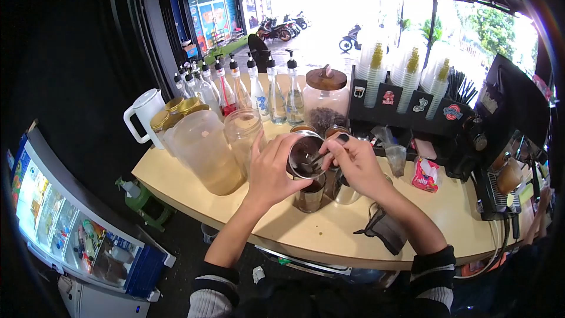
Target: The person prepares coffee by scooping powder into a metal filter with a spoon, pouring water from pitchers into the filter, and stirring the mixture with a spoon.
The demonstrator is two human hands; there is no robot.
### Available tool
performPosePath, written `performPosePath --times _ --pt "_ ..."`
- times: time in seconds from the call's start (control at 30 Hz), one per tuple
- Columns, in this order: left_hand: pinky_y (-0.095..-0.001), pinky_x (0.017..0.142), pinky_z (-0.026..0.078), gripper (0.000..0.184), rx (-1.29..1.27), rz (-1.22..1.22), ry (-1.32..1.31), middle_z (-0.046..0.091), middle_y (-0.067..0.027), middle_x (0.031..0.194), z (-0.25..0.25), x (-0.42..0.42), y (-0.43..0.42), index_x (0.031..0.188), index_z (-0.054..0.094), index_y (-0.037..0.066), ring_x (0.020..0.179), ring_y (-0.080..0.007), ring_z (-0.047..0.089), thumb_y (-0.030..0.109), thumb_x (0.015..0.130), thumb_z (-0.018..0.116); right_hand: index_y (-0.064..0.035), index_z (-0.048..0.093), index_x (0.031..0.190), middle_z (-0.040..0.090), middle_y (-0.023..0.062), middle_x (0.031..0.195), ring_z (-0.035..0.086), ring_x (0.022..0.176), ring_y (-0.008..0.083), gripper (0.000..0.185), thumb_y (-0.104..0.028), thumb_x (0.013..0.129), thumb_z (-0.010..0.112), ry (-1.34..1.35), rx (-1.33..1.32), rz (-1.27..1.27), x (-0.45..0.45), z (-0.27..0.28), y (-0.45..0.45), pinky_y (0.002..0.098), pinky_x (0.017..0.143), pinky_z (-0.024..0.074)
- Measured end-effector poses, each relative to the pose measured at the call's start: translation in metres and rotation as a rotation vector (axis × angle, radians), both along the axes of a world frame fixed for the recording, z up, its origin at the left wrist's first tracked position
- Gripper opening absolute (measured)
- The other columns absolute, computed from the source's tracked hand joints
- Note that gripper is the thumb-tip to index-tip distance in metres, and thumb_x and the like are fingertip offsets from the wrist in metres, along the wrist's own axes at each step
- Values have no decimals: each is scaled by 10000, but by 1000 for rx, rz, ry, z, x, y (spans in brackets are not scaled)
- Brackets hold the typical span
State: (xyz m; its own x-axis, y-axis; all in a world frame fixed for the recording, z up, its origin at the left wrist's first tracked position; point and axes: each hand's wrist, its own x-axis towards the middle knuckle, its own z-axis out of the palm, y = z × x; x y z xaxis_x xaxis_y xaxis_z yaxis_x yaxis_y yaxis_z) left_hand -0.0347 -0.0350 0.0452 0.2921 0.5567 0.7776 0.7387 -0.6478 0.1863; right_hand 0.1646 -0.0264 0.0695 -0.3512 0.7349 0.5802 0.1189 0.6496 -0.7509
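My left hand (273, 168) is wrapped round a metal cup (306, 154), tilted so that its dark inside faces me. The closed fingers of my right hand (353, 162) pinch a thin utensil, probably a spoon, whose end is inside the cup. Directly below the cup stands a glass (309, 195) with brownish contents. A metal pitcher (346, 191) is beside that glass, partly hidden by my right hand. To the left of my left hand are an open clear jar (243, 132) and a large cloudy plastic pitcher (206, 153).
Pump bottles (275, 97) line the counter's (282, 224) back, beside a wooden-lidded jar (325, 106). Stacked cups (406, 76) stand in a black holder. Right are a pink packet (425, 175), black cloth (385, 231) and coffee machine (500, 176). Another person's arm (540, 215) shows far right.
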Motion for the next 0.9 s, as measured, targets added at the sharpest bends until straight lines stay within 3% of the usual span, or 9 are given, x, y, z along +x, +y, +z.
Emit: performPosePath --times 0.37,0.43,0.47,0.6,0.7,0.77,0.83,0.87,0.9 --pt "-467 1021 324 784 -206 -10 -139 634 -105 1090 -2 -1 7 1192 547 65 1036 -271 594 394 547 848 -38 496 958 630 90 792 632 756 114 194 -214 1009 433 441 -105 94 40 2 -5 227 672 425" --pt "-393 954 440 797 -292 42 -162 624 -136 1107 -2 0 4 1185 564 40 1084 -293 575 341 523 890 -43 502 966 559 49 829 639 759 158 206 -238 1003 449 445 -60 41 52 -3 -11 244 677 410" --pt "-391 953 444 811 -310 54 -161 626 -148 1107 -2 1 3 1206 557 36 1080 -274 581 337 534 894 -39 494 967 532 48 844 640 773 162 225 -253 1011 435 438 -24 8 59 -7 -14 245 678 408" --pt "-361 927 465 780 -416 89 -202 633 -140 1118 -8 1 6 1196 563 31 1061 -240 603 319 550 893 -24 525 988 685 124 835 557 721 91 230 -215 1025 402 377 78 -129 93 -22 -19 233 682 408" --pt "-355 922 469 775 -375 102 -185 643 -131 1099 -10 1 8 1191 570 30 1045 -232 612 318 549 893 -7 568 968 640 80 886 662 812 148 227 -202 1008 460 285 86 -239 121 -42 -19 242 654 430" --pt "-353 921 471 771 -404 96 -216 649 -132 1091 -9 4 5 1189 574 26 1034 -230 618 316 549 893 -11 601 978 651 62 887 662 804 124 219 -191 1000 478 245 44 -275 138 -63 -17 231 651 434" --pt "-416 921 435 838 -380 100 -219 639 -181 1043 -9 6 4 1208 564 13 1003 -326 585 427 544 864 0 608 1004 664 71 901 653 751 121 205 -165 988 487 -50 -83 -363 146 -75 -20 248 671 450" --pt "-415 920 438 831 -386 112 -206 641 -182 1048 -8 7 2 1207 565 11 1014 -327 585 422 549 862 18 608 1026 665 124 924 644 761 196 165 -80 942 505 -151 -31 -389 146 -79 -25 318 703 466" --pt "-415 920 438 831 -387 114 -207 641 -182 1048 -6 7 1 1207 565 11 1014 -327 585 422 549 862 18 608 1026 665 124 924 644 761 196 165 -80 942 505 -151 -31 -388 148 -84 -27 318 703 466"
